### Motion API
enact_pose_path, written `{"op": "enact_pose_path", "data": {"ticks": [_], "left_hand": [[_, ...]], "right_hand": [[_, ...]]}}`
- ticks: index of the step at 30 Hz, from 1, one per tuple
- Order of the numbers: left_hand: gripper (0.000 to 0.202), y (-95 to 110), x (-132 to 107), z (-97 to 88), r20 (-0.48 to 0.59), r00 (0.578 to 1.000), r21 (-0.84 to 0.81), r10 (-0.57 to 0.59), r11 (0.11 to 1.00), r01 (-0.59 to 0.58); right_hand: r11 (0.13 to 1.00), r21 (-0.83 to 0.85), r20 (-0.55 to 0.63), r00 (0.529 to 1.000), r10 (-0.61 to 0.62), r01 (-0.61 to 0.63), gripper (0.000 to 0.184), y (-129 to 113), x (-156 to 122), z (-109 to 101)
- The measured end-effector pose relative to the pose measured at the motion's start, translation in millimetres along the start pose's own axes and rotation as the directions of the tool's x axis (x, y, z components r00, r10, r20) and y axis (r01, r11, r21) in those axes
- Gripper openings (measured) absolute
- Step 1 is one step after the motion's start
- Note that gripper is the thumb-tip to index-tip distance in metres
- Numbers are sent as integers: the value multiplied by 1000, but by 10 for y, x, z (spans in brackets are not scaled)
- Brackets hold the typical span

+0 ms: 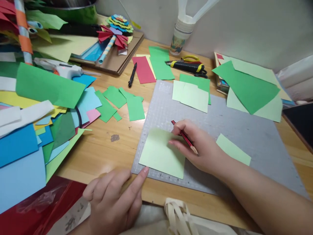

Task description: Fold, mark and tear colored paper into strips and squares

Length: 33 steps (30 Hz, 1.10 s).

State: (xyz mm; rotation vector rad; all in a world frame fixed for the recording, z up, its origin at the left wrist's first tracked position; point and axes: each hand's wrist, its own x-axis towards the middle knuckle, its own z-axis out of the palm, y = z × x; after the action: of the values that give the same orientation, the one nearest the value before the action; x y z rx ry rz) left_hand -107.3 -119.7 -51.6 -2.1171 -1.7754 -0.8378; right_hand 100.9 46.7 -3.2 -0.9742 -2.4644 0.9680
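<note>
My right hand (198, 147) is closed on a red pencil (184, 137) and its fingertips rest on the right edge of a light green paper square (160, 151). That square lies on a grey cutting mat (244, 127). My left hand (112, 199) lies at the table's near edge, fingers loosely curled, index finger stretched out and touching the mat's near left corner beside the square. It holds nothing.
A light green strip (233, 149) and more pale squares (192, 94) lie on the mat. Piled coloured paper (36, 130), a glue gun (61, 68), green scraps (122, 102), a black pen (132, 75), scissors and a cutter (189, 65) surround it.
</note>
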Motion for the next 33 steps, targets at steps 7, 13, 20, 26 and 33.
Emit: {"op": "enact_pose_path", "data": {"ticks": [7, 13, 20, 26, 33], "left_hand": [[33, -51, 16, 9, -47, 997, -8, 63, 998, -63], [45, -13, -82, 17, 44, 999, -35, -33, 999, 34], [49, -19, -112, 18, 59, 996, -16, -62, 998, 63], [37, -70, -19, 14, -14, 996, -2, 87, 996, -87], [33, 18, -6, -11, -14, 1000, -6, -15, 1000, 15]], "right_hand": [[999, -10, -17, 999, -32, 32, 18, -4, 12, 10], [995, 86, 20, 998, 54, -56, 15, -15, 35, -23], [971, 213, -17, 993, 113, -107, 17, 12, 36, -66], [976, 194, -17, 994, 105, -100, 15, 32, 21, -38], [975, 189, -23, 992, 123, -117, 16, 52, 31, -14]]}}
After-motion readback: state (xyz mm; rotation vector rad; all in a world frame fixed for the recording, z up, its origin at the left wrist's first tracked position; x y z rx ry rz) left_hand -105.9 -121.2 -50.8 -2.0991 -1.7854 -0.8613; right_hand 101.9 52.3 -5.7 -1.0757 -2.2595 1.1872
